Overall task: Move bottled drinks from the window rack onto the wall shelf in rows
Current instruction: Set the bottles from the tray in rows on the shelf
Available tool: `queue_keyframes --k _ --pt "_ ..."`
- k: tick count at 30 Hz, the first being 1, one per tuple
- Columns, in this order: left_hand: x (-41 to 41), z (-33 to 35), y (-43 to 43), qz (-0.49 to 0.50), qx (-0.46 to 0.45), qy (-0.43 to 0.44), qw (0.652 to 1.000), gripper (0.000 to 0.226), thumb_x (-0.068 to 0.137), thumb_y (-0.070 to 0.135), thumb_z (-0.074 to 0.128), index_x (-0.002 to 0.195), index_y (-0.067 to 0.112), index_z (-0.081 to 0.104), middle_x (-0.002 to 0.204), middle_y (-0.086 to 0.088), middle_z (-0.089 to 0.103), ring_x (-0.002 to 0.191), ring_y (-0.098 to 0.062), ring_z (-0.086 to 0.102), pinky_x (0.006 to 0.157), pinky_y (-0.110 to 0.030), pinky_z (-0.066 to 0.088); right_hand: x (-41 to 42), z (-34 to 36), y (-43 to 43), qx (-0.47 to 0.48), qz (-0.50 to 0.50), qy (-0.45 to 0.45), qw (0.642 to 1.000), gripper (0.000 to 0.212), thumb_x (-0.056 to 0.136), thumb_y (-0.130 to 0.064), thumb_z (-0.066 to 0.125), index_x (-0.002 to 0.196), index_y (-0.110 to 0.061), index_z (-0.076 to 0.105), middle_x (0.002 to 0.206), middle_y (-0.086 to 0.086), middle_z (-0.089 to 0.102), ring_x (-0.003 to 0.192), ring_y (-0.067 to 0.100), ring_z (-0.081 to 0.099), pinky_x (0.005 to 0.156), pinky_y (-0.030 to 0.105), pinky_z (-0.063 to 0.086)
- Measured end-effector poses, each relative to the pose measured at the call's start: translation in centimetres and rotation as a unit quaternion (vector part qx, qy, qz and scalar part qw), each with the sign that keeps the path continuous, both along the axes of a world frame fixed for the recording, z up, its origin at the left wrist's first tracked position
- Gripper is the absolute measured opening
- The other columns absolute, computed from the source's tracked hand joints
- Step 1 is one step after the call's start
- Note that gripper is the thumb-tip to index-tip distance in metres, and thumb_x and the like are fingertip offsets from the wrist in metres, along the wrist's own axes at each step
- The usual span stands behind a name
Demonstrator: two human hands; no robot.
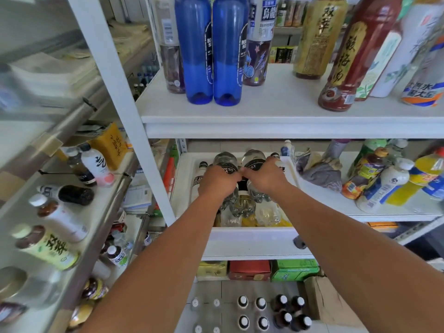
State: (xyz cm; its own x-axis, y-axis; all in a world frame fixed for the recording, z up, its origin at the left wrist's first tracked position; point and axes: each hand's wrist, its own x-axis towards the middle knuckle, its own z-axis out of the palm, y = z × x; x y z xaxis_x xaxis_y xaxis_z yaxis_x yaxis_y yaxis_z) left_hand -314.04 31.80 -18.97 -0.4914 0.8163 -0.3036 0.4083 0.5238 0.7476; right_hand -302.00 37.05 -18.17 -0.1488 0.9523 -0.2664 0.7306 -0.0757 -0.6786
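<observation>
head view looks down at a white wall shelf (276, 111) with several boards. both bare arms reach forward to the middle board (254, 239), where clear bottles lie packed together in a white tray (292, 169) near the board's left end. the left hand (217, 185) is closed over the top of a clear bottle with a black label (224, 162), its fingers (234, 176) curled down around it. the right hand (264, 177) is closed the same way over the second black-label bottle (253, 158) just beside the first, fingers wrapped on it. the two hands touch at the knuckles between the bottles. more clear and yellowish bottles (242, 209) lie under the wrists toward the front edge of the board.

on the top board two blue bottles (211, 51) stand side by side near the left end, with a brown tea bottle (319, 37) and a red bottle (348, 63) toward the right end. at the right end of the middle board a heap of yellow and white bottles (394, 179) lies tilted beside a grey cloth (319, 171).

to the left runs the window rack (101, 212), carrying lying bottles, among them a white one with a pink base (97, 165) and a pale green tea bottle (45, 246). on the floor below stand capped bottles in rows (264, 313).
</observation>
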Motion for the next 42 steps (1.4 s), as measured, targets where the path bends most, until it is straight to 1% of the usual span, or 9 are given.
queue_keyframes --k 7,12,16,19,23,28,31,35,42 --pt "-0.5 0.1 -3.3 0.055 0.063 0.016 0.996 0.024 0.080 0.037 0.072 0.081 0.021 0.054 0.075 0.002 0.060 0.064 -0.013 0.056 0.052 -0.025 0.038 1.7 0.0 -2.7 0.023 -0.042 0.175 0.983 0.046 0.085 -0.036 0.076 0.114 -0.021 0.043 0.104 0.004 0.064 0.092 0.023 0.063 0.069 0.032 0.048" --pt "0.0 0.4 -8.4 0.126 0.098 -0.036 0.986 0.058 0.065 0.047 0.076 0.112 0.015 0.063 0.097 -0.004 0.069 0.085 -0.022 0.065 0.061 -0.029 0.051 2.7 0.7 -6.9 -0.015 -0.041 0.274 0.961 0.056 0.083 -0.040 0.077 0.129 -0.020 0.052 0.113 0.001 0.065 0.100 0.021 0.063 0.090 0.043 0.055" --pt "1.7 1.1 -13.9 0.186 0.152 -0.064 0.969 0.040 0.076 0.035 0.079 0.109 0.019 0.063 0.087 0.004 0.068 0.075 -0.007 0.061 0.052 -0.021 0.042 3.9 1.2 -10.9 -0.057 0.001 0.353 0.934 0.057 0.087 -0.037 0.076 0.136 -0.027 0.048 0.122 -0.002 0.059 0.103 0.018 0.060 0.086 0.037 0.050" --pt "3.6 1.9 -18.5 0.236 0.194 -0.074 0.949 0.032 0.075 0.032 0.079 0.101 0.019 0.064 0.086 0.000 0.070 0.077 -0.016 0.066 0.061 -0.029 0.052 4.6 1.8 -13.8 -0.085 0.054 0.371 0.923 0.067 0.088 -0.043 0.073 0.146 -0.029 0.042 0.130 -0.003 0.054 0.098 0.011 0.059 0.068 0.029 0.046" --pt "5.9 3.2 -25.2 0.317 0.248 -0.071 0.913 0.035 0.072 0.032 0.081 0.101 0.022 0.065 0.088 0.001 0.072 0.077 -0.017 0.068 0.062 -0.028 0.051 4.8 2.6 -18.2 -0.136 0.122 0.388 0.903 0.066 0.087 -0.051 0.072 0.145 -0.040 0.042 0.134 -0.006 0.053 0.108 0.018 0.060 0.072 0.033 0.047" --pt "8.2 6.6 -34.2 0.399 0.345 -0.065 0.847 0.034 0.076 0.028 0.082 0.098 0.036 0.058 0.076 0.011 0.071 0.060 -0.001 0.066 0.057 -0.017 0.053 3.5 5.0 -24.3 -0.216 0.231 0.410 0.855 0.049 0.090 -0.038 0.072 0.134 -0.027 0.054 0.105 -0.001 0.073 0.073 0.008 0.074 0.052 0.025 0.055" --pt "8.9 9.5 -39.6 0.442 0.378 -0.063 0.811 0.064 0.066 0.045 0.082 0.124 0.027 0.060 0.091 0.007 0.074 0.089 -0.026 0.072 0.084 -0.048 0.059 1.9 6.4 -28.7 -0.256 0.309 0.398 0.825 0.046 0.082 -0.048 0.076 0.123 -0.029 0.064 0.106 0.002 0.076 0.096 0.024 0.074 0.091 0.049 0.058" --pt "8.7 13.0 -46.8 0.501 0.426 -0.123 0.743 0.054 0.080 0.029 0.079 0.128 0.023 0.056 0.102 -0.004 0.074 0.083 -0.024 0.073 0.062 -0.038 0.059 -0.5 8.9 -35.1 -0.295 0.387 0.398 0.777 0.022 0.086 -0.042 0.073 0.106 -0.032 0.068 0.097 -0.002 0.078 0.099 0.026 0.073 0.093 0.046 0.055" --pt "8.2 16.7 -59.0 0.524 0.441 -0.076 0.725 0.034 0.081 0.014 0.077 0.111 0.013 0.061 0.086 -0.006 0.074 0.074 -0.022 0.072 0.058 -0.035 0.056 -5.3 12.8 -46.0 -0.301 0.501 0.405 0.704 0.028 0.083 -0.034 0.078 0.107 -0.024 0.067 0.089 0.002 0.075 0.074 0.022 0.070 0.064 0.037 0.056"
